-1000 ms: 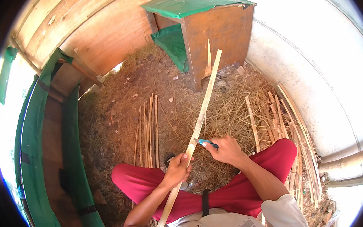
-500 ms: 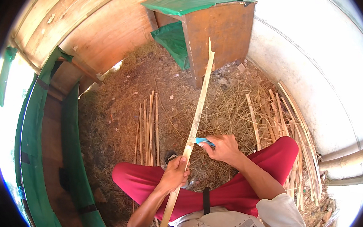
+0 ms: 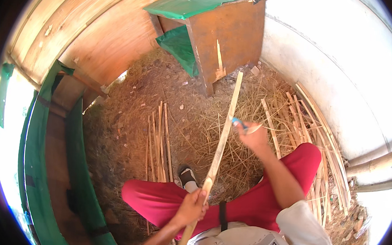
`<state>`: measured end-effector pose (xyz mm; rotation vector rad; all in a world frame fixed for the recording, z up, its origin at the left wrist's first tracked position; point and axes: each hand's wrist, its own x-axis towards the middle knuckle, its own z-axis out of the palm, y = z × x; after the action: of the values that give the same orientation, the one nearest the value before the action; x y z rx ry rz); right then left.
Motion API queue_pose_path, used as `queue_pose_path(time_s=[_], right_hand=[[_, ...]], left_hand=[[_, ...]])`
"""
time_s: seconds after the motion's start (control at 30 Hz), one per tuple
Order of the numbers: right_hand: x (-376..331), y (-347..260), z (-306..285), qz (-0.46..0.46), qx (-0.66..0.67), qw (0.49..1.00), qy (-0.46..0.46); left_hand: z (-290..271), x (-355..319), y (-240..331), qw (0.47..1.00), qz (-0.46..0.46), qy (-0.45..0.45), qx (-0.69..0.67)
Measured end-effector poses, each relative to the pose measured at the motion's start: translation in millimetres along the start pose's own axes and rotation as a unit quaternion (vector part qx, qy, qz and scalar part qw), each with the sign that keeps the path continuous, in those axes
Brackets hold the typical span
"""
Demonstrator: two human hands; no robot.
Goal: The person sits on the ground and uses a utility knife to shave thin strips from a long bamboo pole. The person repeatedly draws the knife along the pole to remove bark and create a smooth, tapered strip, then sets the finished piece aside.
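My left hand (image 3: 193,206) is closed around the lower part of a long, pale bamboo strip (image 3: 224,140), which slants up and away from my lap. The strip's lower end passes beneath my forearm toward my shirt. In my closed right hand (image 3: 255,137) is a small blue hand tool (image 3: 238,122), smeared by motion, so its blade cannot be made out. The tool's tip is close to the strip's right edge, in its upper part; I cannot tell whether they touch. A thin pale curl, perhaps a shaving, shows at my right fingers.
Thin bamboo strips (image 3: 161,140) lie in a bundle left of centre. More long strips (image 3: 327,144) lie by the white wall at right. Straw-like shavings (image 3: 213,132) cover the ground ahead. A brown wooden cabinet (image 3: 237,33) with a green top stands beyond; green-covered shelving (image 3: 34,157) is at left.
My right hand and the blue tool have moved up and away along the strip. My left hand has shifted slightly down toward my lap, and the strip has come nearer, leaning more to the right.
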<state>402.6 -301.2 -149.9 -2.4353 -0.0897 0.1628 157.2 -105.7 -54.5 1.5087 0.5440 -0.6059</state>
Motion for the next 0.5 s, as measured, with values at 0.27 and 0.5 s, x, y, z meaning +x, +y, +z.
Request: queue_pose_path(time_s=[0.27, 0.5], right_hand=[[5.5, 3.6, 3.1, -0.092, -0.021, 0.994, 0.047], [25.9, 22.0, 3.4, -0.067, -0.018, 0.997, 0.039]], left_hand=[[-17.9, -34.8, 1.8, 0.999, -0.049, -0.005, -0.004], [-41.9, -61.5, -11.1, 0.997, -0.075, -0.026, -0.025]])
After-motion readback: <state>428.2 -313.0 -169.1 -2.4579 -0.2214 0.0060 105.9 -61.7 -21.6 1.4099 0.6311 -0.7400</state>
